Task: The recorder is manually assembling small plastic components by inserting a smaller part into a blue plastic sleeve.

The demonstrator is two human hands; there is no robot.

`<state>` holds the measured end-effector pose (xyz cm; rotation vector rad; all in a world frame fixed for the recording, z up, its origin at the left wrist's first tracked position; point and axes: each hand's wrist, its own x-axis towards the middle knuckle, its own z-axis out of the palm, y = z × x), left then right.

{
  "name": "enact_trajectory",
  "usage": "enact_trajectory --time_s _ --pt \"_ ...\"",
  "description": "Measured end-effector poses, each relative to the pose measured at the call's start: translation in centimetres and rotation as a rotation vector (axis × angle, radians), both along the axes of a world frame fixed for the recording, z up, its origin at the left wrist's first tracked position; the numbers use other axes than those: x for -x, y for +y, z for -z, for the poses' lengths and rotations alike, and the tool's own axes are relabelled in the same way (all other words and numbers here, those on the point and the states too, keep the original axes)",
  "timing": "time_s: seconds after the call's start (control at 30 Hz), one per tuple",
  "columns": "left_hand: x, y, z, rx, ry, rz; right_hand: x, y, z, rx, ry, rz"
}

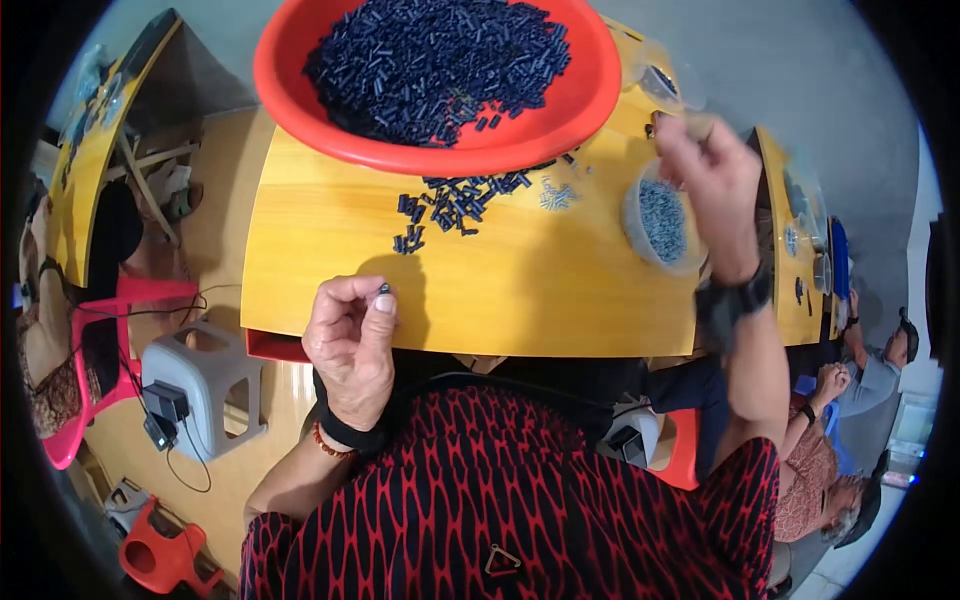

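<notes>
A yellow tabletop (560,300) fills the middle of the frame from where I watch, with a red basin (300,90) of small dark tubular parts (440,60) along its upper edge. A loose scatter of those parts (455,200) lies just below the basin, within easy reach I'd judge. My left hand (350,350), lower centre, has thumb and forefinger closed narrowly on one small dark piece (384,288), lifted clear of the table as if for a closer look; it appears short, cylindrical, nearly black. My right hand (715,180), upper right, hovers blurred over a clear cup of pale grey bits (662,215) (I cannot tell how its fingers stand). A grey plastic stool (200,385) stands at the lower left.
</notes>
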<state>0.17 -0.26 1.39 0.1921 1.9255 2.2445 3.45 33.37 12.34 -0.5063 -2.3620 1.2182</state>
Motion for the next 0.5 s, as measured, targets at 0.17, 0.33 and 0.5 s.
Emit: enact_trajectory --time_s 0.17,0.33,0.5 --pt "0.0 0.1 -0.5 0.024 0.015 0.074 -2.4 -8.5 4.7 -0.228 -0.044 -0.421" --pt "0.2 -0.2 -0.2 0.011 0.019 0.073 0.1 -10.9 8.2 -0.277 -0.034 -0.485" --pt "0.2 -0.4 -0.1 0.017 0.021 0.091 0.9 -11.3 9.1 -0.358 -0.098 -0.466"
